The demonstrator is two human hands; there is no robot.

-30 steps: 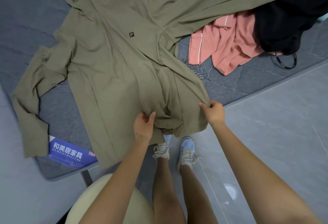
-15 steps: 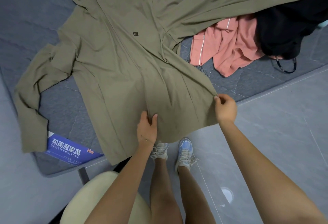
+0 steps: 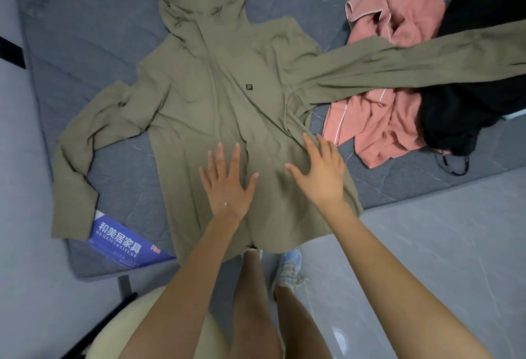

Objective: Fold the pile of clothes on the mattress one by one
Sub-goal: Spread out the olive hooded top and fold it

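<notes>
A grey quilted mattress [image 3: 85,31] fills most of the view, its near corner carrying a blue label [image 3: 125,242] with white printed characters. An olive hooded jacket [image 3: 227,108] lies front up across it, hood toward the far side and hem hanging just over the near edge. One sleeve bends down the picture's left side, its cuff lying on the end of the label. The other sleeve stretches out to the right over a pile made up of a pink garment [image 3: 392,131] and a black garment [image 3: 469,102]. The left hand [image 3: 227,185] rests flat on the jacket's lower front, fingers straight and spread wide. The right hand [image 3: 321,173] lies palm down beside it on the lower side panel, fingers likewise spread. Below the mattress edge is a floor [image 3: 427,245] of pale grey glossy tiles, where the person's legs and a light sneaker [image 3: 290,267] show. A cream rounded seat [image 3: 113,330] sits at the bottom left.
</notes>
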